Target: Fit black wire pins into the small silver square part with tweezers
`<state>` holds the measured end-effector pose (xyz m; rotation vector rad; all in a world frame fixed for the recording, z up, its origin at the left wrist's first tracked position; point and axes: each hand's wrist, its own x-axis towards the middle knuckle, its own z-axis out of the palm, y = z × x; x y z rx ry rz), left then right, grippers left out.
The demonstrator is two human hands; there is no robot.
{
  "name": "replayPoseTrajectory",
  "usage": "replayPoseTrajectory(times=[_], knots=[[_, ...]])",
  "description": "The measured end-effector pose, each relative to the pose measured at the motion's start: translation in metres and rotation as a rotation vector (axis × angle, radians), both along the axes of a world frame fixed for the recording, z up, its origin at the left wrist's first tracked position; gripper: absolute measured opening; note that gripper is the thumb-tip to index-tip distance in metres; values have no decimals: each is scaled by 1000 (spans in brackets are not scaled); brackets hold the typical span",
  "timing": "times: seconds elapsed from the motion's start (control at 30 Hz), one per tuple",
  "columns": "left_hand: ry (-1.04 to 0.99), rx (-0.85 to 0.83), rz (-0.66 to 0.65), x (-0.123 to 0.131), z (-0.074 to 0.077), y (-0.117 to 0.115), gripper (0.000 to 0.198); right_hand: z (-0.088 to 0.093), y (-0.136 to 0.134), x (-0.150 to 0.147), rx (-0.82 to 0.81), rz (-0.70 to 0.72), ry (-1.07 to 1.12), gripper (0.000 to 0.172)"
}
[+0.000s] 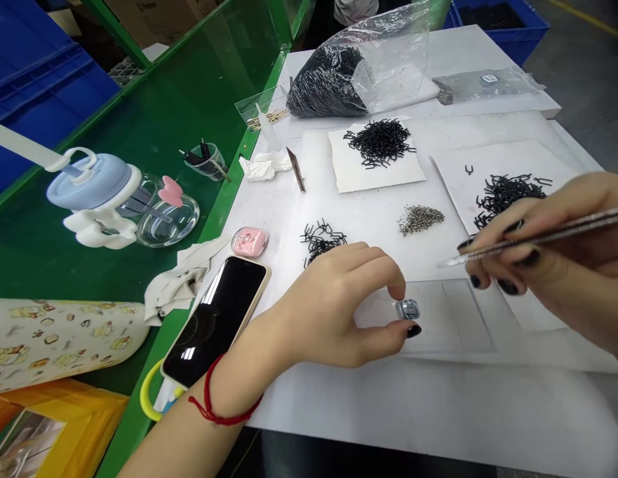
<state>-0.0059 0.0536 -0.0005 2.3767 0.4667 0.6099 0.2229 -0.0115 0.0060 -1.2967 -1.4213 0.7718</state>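
Note:
My left hand [343, 305] reaches in from the lower left, its thumb and a finger pinching a small clear greyish block [409, 309]. Under it on the table lies a flat transparent plate [458, 318]. At the right, my right hand [562, 259] grips metal tweezers [480, 252], whose tip points left towards the block but stays apart from it. Beyond the tips is a heap of tiny metallic bits [421, 220]. Small black forked pieces [510, 198] lie heaped on white paper behind my right hand. Another black heap [322, 239] is partly hidden by my left hand.
At the back are a third black heap [381, 141] on paper and a plastic bag [328, 86] of black pieces. A phone [216, 318], pink case [249, 241], cloth [184, 282] and cup [94, 192] stand left. A dark blade-like strip [295, 169] lies behind.

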Motion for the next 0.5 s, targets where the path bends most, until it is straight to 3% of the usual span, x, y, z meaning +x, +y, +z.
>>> replayPoseTrajectory(times=[0.1, 0.17, 0.5], knots=[[9, -6, 6, 0, 1, 0, 14, -4, -9, -7, 4, 234, -47, 18], [10, -3, 6, 0, 1, 0, 14, -6, -10, -10, -28, 315, -47, 22], [1, -4, 1, 1, 1, 0, 13, -5, -10, -17, -23, 311, -18, 21]])
